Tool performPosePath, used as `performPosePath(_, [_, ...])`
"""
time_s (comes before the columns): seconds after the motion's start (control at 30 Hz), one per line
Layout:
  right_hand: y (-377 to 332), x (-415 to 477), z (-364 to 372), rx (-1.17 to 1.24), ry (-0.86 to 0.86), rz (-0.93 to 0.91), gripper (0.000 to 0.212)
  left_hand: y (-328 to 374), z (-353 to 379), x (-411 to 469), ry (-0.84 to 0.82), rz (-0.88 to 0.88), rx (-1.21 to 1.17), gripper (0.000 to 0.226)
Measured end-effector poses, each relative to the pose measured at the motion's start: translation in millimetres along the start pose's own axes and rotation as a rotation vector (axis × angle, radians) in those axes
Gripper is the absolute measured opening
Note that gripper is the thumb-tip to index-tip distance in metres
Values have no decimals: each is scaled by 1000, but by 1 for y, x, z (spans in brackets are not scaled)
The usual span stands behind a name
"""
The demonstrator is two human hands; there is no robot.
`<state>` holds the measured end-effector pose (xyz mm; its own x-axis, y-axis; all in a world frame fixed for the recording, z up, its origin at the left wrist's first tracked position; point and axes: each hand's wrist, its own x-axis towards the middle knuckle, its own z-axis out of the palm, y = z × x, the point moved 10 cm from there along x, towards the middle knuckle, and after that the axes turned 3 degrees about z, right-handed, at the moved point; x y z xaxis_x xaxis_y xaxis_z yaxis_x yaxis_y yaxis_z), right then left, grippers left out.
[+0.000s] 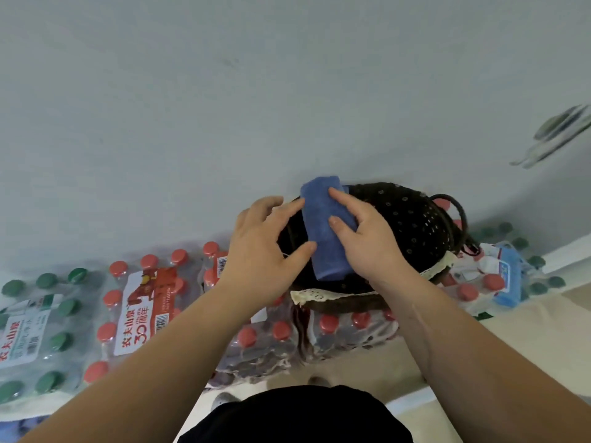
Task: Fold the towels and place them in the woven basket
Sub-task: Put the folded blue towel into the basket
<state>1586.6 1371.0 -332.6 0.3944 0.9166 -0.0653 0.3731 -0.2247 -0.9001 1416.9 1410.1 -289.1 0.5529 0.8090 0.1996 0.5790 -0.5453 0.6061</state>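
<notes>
Blue towel (323, 241), folded into a thick narrow block, sits between the person's two hands right over the mouth of the woven basket (409, 219). The right hand (371, 244) grips it: forefinger and thumb lie across its upper face, while the other fingers wrap round its right edge and go out of sight beneath. The left hand (265, 247) is spread and fairly straight, its forefinger tip and thumb tip touching the towel's left edge without curling round it. Directly below the grip is the basket's dark inside; whether the towel's underside touches the basket I cannot tell. To the right of the grip the basket's dark wall shows, dotted with small holes, and past it a looped handle (460, 215). Nearer the person than the grip, a cream lace trim (319, 295) hangs over the rim. Beneath the basket, and spreading left of the grip, lie shrink-wrapped packs of red-capped bottles (140, 314), then green-capped bottles (35, 330) farther left. Well right of the grip lies a light blue packet (508, 279). Beyond the grip rises a plain grey wall (224, 91).
</notes>
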Motion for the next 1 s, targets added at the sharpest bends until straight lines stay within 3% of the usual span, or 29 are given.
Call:
performPosePath(0.13, [48, 9, 13, -187, -155, 163, 49, -21, 13, -11, -42, -83, 138, 64])
performPosePath(0.3, [52, 13, 53, -210, -315, 160, 54, -40, 19, -17, -62, -131, 161, 65])
performPosePath(0.4, [57, 13, 62, -420, -401, 141, 57, -41, 22, -17, -78, -116, 180, 66])
performPosePath(0.5, [52, 11, 55, -779, -368, 27, 59, -39, 24, -16, -83, -71, 208, 72])
performPosePath(0.6, [29, 8, 52, -1045, -265, -219, 63, -38, 30, -18, -107, -44, 237, 82])
performPosePath(0.7, [20, -3, 70, -1090, -422, -450, 71, -37, 36, -21, -117, -49, 229, 88])
performPosePath(0.8, [46, -5, 79, -1103, -624, -329, 72, -39, 38, -22, -117, -45, 223, 91])
performPosePath(1.0, [70, -2, 86, -1129, -755, -228, 82, -40, 42, -23, -122, -45, 251, 96])
